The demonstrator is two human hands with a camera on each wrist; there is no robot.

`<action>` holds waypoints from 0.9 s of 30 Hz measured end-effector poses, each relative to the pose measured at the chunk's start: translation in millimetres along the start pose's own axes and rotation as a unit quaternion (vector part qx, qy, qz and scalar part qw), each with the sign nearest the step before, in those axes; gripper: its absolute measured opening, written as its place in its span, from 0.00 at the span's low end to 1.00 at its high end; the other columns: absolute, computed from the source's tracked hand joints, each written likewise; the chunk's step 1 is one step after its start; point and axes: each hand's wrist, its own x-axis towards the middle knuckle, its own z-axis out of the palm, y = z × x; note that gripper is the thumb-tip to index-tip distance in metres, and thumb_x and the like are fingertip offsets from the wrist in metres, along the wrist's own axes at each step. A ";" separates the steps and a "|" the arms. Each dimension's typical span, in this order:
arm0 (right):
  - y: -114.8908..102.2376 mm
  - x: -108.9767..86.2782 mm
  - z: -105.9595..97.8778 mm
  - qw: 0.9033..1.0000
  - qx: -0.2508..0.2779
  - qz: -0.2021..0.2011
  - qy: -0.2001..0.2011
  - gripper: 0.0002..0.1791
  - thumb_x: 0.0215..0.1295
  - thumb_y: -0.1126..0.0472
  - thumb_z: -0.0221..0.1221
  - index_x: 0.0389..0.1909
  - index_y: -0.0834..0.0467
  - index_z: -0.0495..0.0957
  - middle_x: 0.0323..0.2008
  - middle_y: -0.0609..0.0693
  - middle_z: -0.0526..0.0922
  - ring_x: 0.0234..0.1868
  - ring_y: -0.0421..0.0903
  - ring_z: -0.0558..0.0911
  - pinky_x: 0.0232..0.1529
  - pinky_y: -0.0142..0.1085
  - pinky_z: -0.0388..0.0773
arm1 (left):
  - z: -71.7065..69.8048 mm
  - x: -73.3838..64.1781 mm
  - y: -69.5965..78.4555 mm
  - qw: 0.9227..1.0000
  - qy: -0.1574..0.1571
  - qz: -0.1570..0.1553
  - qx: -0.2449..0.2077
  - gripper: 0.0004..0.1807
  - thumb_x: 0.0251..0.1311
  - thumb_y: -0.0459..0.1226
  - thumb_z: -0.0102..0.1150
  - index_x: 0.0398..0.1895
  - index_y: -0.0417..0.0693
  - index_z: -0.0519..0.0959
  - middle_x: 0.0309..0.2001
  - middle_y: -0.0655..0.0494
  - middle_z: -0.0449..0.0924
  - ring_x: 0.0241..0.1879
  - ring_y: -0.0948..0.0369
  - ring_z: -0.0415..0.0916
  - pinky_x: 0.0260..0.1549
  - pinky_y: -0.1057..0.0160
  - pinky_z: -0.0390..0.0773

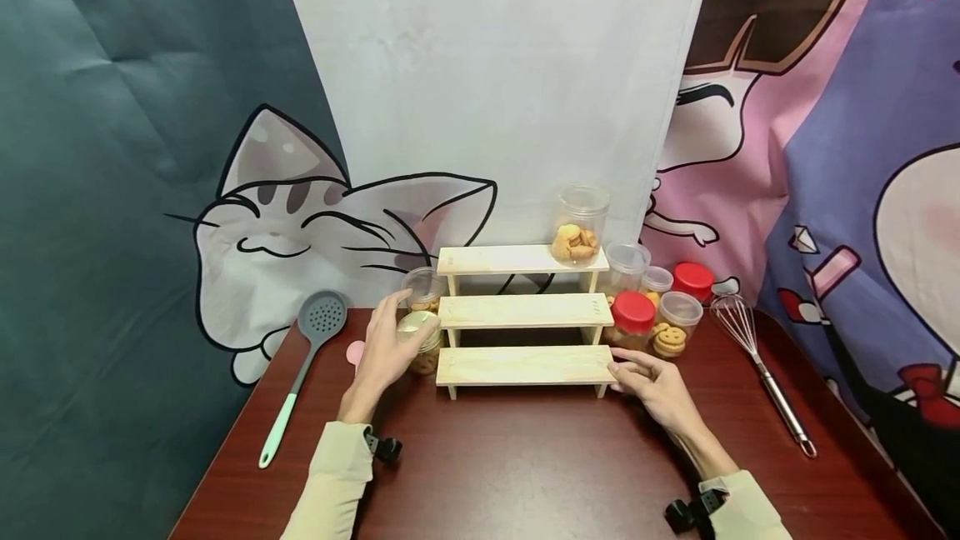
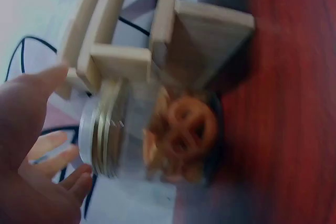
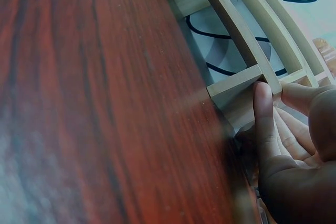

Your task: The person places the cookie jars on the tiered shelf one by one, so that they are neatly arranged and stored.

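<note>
Three flat tiers of pale, lightly grained wood form a stepped shelf [image 1: 525, 311] standing on a dark red-brown wooden table [image 1: 525, 465], each tier a plain plank with upright end supports. The right hand [image 1: 660, 390] pinches the right end of the lowest plank between thumb and finger; the other fingers fold partly out of sight in the right wrist view. The left hand [image 1: 386, 348] is wide, thumb and fingers spread about the lid of a clear, gold-lidded jar [image 2: 152, 135] just beside the shelf's left end; whether they touch it cannot be told. That jar and its pretzel-shaped cookies are blurred in the left wrist view. The left hand also covers part of a clear jar [image 1: 422, 280] behind and most of a small pink round object [image 1: 355, 352], too little of which shows to identify. A clear cylindrical jar of cookies [image 1: 577, 236] stands on the top tier's right end. At the shelf's right, a red-lidded jar [image 1: 632, 315] overlaps its neighbours, and a rear red lid [image 1: 693, 280] shows with its container largely hidden. Both sleeves are cut off by the lower edge.
</note>
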 end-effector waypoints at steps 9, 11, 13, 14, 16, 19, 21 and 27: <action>1.6 2.5 -1.2 1.000 -0.006 0.003 0.004 0.28 0.77 0.64 0.66 0.71 0.74 0.73 0.42 0.44 0.93 0.40 0.36 0.91 0.45 0.33 0.90 | -3.7 -9.8 -13.3 0.996 -0.077 -0.043 0.028 0.56 0.53 0.55 0.84 0.79 0.40 0.65 0.73 0.39 0.68 0.72 0.42 0.70 0.72 0.40 0.72; 1.8 2.1 -1.1 1.000 -0.004 0.005 0.005 0.28 0.77 0.64 0.66 0.71 0.74 0.73 0.42 0.45 0.93 0.40 0.35 0.91 0.46 0.33 0.90 | -3.0 -11.1 -15.1 0.993 -0.094 -0.058 0.037 0.58 0.52 0.55 0.85 0.80 0.39 0.63 0.73 0.38 0.68 0.72 0.42 0.70 0.73 0.39 0.72; 2.2 2.2 -1.0 1.000 -0.002 0.006 0.003 0.29 0.77 0.64 0.66 0.71 0.75 0.73 0.42 0.44 0.93 0.41 0.35 0.91 0.46 0.34 0.90 | -2.4 -11.8 -18.1 0.991 -0.107 -0.066 0.043 0.59 0.52 0.54 0.85 0.80 0.37 0.63 0.72 0.36 0.70 0.71 0.41 0.72 0.72 0.38 0.73; 2.3 2.5 -1.0 1.000 -0.002 0.006 0.002 0.29 0.77 0.64 0.66 0.71 0.75 0.73 0.42 0.44 0.93 0.41 0.35 0.91 0.46 0.34 0.90 | -2.8 -12.0 -19.0 0.990 -0.113 -0.072 0.046 0.58 0.53 0.54 0.84 0.79 0.37 0.63 0.71 0.36 0.71 0.71 0.41 0.73 0.72 0.39 0.73; 2.1 2.6 -1.1 1.000 0.002 0.007 0.004 0.28 0.77 0.65 0.66 0.71 0.75 0.73 0.41 0.43 0.93 0.41 0.35 0.91 0.46 0.34 0.90 | -2.6 -12.1 -21.2 0.989 -0.120 -0.080 0.044 0.56 0.53 0.54 0.84 0.78 0.36 0.64 0.70 0.37 0.74 0.70 0.42 0.75 0.71 0.39 0.74; 2.3 2.6 -1.9 1.000 0.004 0.004 0.002 0.29 0.77 0.65 0.66 0.71 0.75 0.72 0.41 0.43 0.93 0.42 0.35 0.91 0.46 0.34 0.90 | -1.7 -11.9 -23.7 0.988 -0.120 -0.087 0.040 0.53 0.53 0.54 0.84 0.75 0.38 0.68 0.67 0.39 0.78 0.68 0.44 0.78 0.70 0.42 0.76; 2.1 2.5 -1.9 1.000 0.008 0.002 0.002 0.29 0.76 0.65 0.66 0.71 0.76 0.72 0.41 0.43 0.93 0.42 0.35 0.91 0.46 0.34 0.90 | -1.6 -11.6 -24.6 0.989 -0.116 -0.088 0.038 0.52 0.53 0.55 0.84 0.74 0.39 0.69 0.65 0.40 0.80 0.66 0.45 0.79 0.68 0.43 0.77; 1.7 1.2 -1.9 1.000 0.014 -0.004 -0.001 0.29 0.77 0.66 0.66 0.70 0.77 0.72 0.42 0.46 0.93 0.42 0.35 0.91 0.46 0.34 0.90 | -6.4 -11.3 -24.6 0.990 -0.108 -0.082 0.023 0.52 0.49 0.54 0.87 0.72 0.40 0.71 0.64 0.41 0.82 0.65 0.46 0.80 0.68 0.43 0.78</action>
